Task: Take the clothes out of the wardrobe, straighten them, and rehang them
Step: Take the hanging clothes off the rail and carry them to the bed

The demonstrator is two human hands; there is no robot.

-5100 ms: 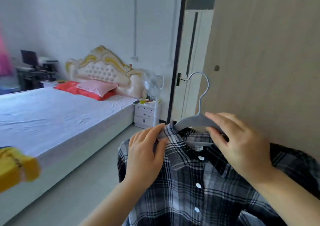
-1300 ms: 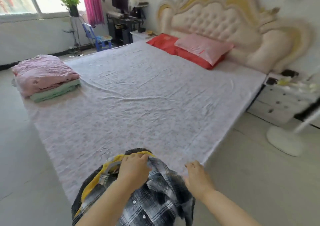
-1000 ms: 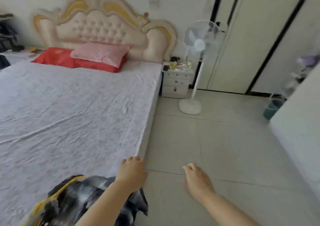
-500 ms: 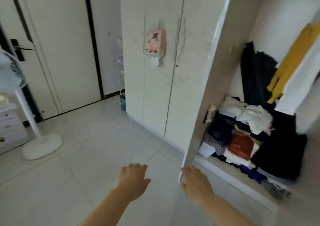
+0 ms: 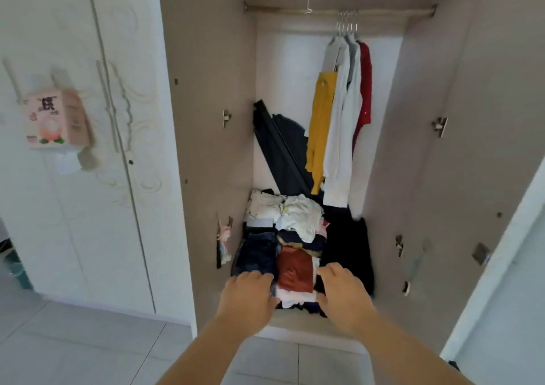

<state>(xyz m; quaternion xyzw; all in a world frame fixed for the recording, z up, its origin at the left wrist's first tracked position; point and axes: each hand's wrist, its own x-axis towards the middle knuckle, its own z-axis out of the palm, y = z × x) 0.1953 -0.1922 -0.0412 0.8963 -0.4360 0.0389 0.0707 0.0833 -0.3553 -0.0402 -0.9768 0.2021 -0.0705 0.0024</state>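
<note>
Both hands reach out in front of the tall beige wooden wardrobe [image 5: 206, 148], and its inside is open to see. The left grip [image 5: 247, 299] has loose, gently bent fingers and holds nothing. The right grip [image 5: 343, 296] looks the same, loose and holding nothing. Just past the fingertips lies a messy pile of folded clothes [image 5: 295, 216] on the wardrobe floor. A rust-red folded cloth [image 5: 295, 269] shows in the gap between the two grips. A pair of dark blue jeans [image 5: 258, 255] sits just above the left grip. A big black cloth [image 5: 348, 249] sits just above the right grip. I cannot tell if the fingers touch the pile. High above both grips a thin metal rail [image 5: 383, 11] runs across the wardrobe. On it hang a long yellow top [image 5: 320, 131], a long white shirt [image 5: 342, 136] and a red top [image 5: 364, 89]. They hang close together, well apart from the grips and more to the right grip's side. Far off on the left grip's side, a pink paper tissue box [image 5: 54, 122] hangs on a white door [image 5: 88, 207].
</note>
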